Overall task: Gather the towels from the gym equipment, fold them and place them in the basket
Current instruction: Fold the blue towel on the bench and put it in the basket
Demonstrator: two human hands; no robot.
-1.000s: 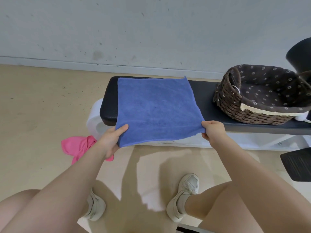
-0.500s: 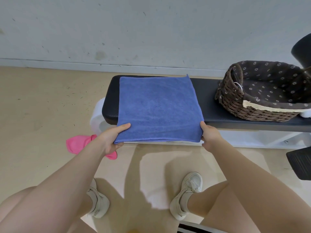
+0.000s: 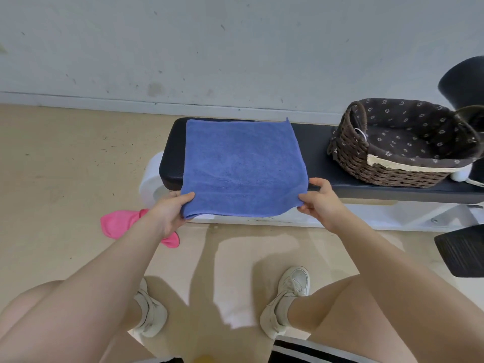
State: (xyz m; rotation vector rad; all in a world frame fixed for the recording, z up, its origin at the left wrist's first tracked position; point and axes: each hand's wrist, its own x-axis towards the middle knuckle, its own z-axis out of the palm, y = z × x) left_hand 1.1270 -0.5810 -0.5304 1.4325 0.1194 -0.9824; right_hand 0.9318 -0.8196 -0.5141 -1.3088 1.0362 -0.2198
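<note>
- Surface (image 3: pixel 318 153): long black padded gym bench on a white frame, standing along a pale grey wall; it carries the towel at its left end and the basket at its right end.
- Blue square terry towel (image 3: pixel 242 166): spread flat across the surface, far edge at the back of the pad, near edge hanging just over the front and lifted by both hands. To my eye it already lies doubled, though the layers are hard to tell.
- Brown woven wicker basket (image 3: pixel 387 169): oval, with a dark flower-print fabric liner; nothing shows inside it. It stands well apart from the towel.
- Pink crumpled cloth (image 3: pixel 120 222): on the beige floor just left of the bench, partly hidden behind the left forearm; probably another towel awaiting folding.
- Left hand (image 3: pixel 170 213): pinching the towel's near left corner, thumb on top.
- Right hand (image 3: pixel 320 201): pinching the near right corner, fingers curled under the edge.
- Handling note, as a judgement: the step is the next fold. Keep both corners taut and level, carry the near edge over to meet the far edge squarely, then smooth the crease flat before releasing.
</note>
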